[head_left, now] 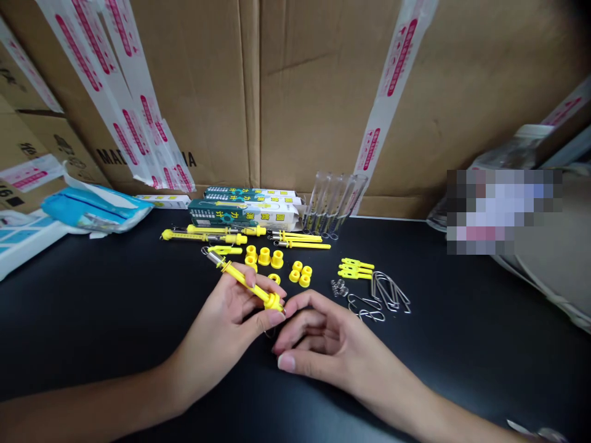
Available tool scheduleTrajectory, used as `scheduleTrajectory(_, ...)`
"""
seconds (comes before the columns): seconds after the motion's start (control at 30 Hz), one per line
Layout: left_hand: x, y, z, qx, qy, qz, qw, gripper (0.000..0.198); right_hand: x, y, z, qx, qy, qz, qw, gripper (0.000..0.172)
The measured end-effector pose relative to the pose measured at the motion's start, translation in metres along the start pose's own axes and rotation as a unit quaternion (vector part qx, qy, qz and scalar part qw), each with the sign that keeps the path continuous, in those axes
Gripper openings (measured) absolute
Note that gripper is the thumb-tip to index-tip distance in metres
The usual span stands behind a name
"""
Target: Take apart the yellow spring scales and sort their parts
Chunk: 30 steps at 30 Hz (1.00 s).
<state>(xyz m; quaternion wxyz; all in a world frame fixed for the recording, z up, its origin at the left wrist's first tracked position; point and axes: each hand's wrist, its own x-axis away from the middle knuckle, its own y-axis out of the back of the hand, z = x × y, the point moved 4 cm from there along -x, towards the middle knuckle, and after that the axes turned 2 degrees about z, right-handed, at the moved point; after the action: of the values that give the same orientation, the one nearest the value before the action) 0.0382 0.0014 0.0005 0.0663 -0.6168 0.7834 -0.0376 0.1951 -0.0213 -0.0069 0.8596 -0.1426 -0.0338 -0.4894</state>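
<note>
A yellow rod (pixel 247 283) with a metal spring end at its upper left and a yellow collar at its lower right lies tilted in my left hand (pixel 235 314), the thumb and fingers closed round it. My right hand (pixel 323 338) is curled beside the collar end, its index fingertip by a small metal piece there; what it holds, if anything, is hidden. Beyond the hands lie yellow collars (pixel 264 256), small yellow rings (pixel 304 280), yellow flat pieces (pixel 355 269), small springs (pixel 339 287) and metal hooks (pixel 390 292).
Green and white boxes (pixel 244 214) and clear tubes (pixel 330 206) stand at the back of the black table (pixel 115 307), before large cardboard. Yellow rods (pixel 203 237) lie in front of them. A blue packet (pixel 95 206) is at left, a clear bottle (pixel 512 151) at right.
</note>
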Motion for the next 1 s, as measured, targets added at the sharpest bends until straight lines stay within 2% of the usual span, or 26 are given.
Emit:
scheduleTrajectory(0.13,0.0,-0.003,-0.003,0.003,0.008,0.012,1.0,0.032,-0.002,-0.001,-0.006,0.031,0.016,-0.028,0.999,0.046)
scheduleTrajectory(0.2,0.001,-0.004,-0.005,0.016,0.001,0.014,1.0,0.032,-0.002,0.0,-0.006,0.093,0.036,-0.044,0.994,0.038)
scheduleTrajectory(0.3,0.002,-0.003,-0.007,0.035,-0.016,0.007,0.999,0.033,0.0,0.001,-0.001,0.22,0.078,-0.063,0.97,0.013)
scheduleTrajectory(0.37,0.003,-0.002,-0.008,0.041,-0.031,0.003,0.999,0.033,0.002,0.003,0.001,0.252,0.087,-0.07,0.961,0.013)
scheduleTrajectory(0.5,0.002,0.002,-0.01,0.025,-0.061,-0.021,0.998,0.03,0.003,0.01,0.003,0.159,0.073,-0.082,0.981,0.024)
scheduleTrajectory(0.67,-0.001,0.003,-0.007,0.009,-0.02,-0.01,1.0,0.028,0.002,0.021,0.013,0.076,0.108,-0.113,0.985,0.029)
scheduleTrajectory(0.83,0.001,0.001,-0.004,0.005,0.014,0.006,1.0,0.028,0.003,0.023,0.014,0.057,0.112,-0.109,0.986,0.026)
scheduleTrajectory(1.0,0.001,0.003,-0.006,0.02,-0.015,-0.007,1.0,0.029,0.003,0.02,0.006,0.114,0.078,-0.077,0.987,0.026)
